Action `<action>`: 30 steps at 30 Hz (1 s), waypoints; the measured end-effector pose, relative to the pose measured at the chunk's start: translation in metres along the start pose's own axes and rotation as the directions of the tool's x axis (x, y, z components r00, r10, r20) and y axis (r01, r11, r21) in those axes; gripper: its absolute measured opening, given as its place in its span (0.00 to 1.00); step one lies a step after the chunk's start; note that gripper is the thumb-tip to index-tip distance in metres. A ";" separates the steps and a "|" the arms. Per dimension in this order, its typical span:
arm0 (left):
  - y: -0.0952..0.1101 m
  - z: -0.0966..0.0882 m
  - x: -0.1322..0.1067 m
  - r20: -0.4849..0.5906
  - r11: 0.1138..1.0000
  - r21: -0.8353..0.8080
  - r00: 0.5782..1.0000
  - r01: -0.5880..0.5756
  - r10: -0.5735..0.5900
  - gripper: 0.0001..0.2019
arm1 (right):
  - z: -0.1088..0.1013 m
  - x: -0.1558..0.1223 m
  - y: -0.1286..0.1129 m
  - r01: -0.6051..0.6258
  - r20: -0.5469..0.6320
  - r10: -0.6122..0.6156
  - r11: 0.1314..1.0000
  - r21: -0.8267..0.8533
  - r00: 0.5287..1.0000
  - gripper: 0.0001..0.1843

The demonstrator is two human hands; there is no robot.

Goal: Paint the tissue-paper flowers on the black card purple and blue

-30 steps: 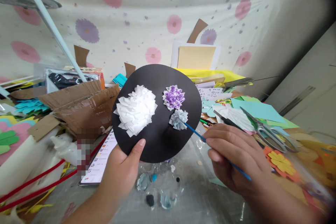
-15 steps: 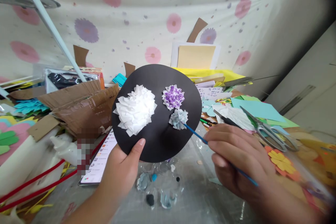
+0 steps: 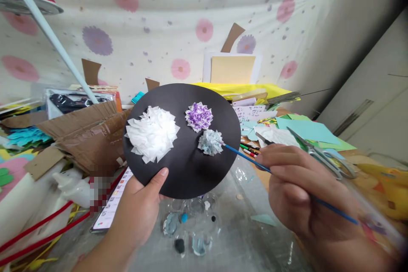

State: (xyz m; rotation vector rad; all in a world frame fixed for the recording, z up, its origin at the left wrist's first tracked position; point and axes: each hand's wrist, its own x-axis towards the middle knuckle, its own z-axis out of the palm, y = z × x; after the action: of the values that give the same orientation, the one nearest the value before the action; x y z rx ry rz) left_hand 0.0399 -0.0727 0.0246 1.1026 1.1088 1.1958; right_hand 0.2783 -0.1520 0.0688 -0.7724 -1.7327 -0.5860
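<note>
My left hand (image 3: 143, 204) grips the lower left edge of a round black card (image 3: 178, 178), thumb on its front. Three ruffled paper flowers are on the card: a large white flower (image 3: 153, 134) on the left, a purple-speckled flower (image 3: 199, 116) at upper right, and a grey-blue flower (image 3: 211, 142) below that. In my right hand (image 3: 302, 187) is a thin blue paintbrush (image 3: 245, 157), its tip at the right edge of the grey-blue flower. Below the card lies a clear palette (image 3: 193, 229) with grey, black, blue and white dabs of paint.
Scissors (image 3: 321, 157) and sheets of green and blue paper (image 3: 309, 129) lie on the right. On the left are a brown cardboard box (image 3: 83, 136), a white bottle (image 3: 72, 189) and a phone or tablet (image 3: 111, 204) with a lit screen. A flowered cloth (image 3: 153, 21) hangs behind.
The card has shifted slightly left and tilted. My right hand has drawn back to the right and a little down, with the brush tip moving from the flower's middle to its right edge.
</note>
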 end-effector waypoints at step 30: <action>0.007 0.003 0.000 0.088 0.962 -0.262 0.995 0.073 -0.051 0.41 | 0.019 -0.001 0.027 -0.512 -0.348 0.621 0.780 0.359 0.702 0.09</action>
State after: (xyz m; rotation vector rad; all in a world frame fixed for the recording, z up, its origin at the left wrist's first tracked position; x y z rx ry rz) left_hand 0.0423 -0.0725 0.0323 0.8958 0.8858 1.2002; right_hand 0.2870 -0.1209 0.0627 -0.8694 -1.0176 -0.0978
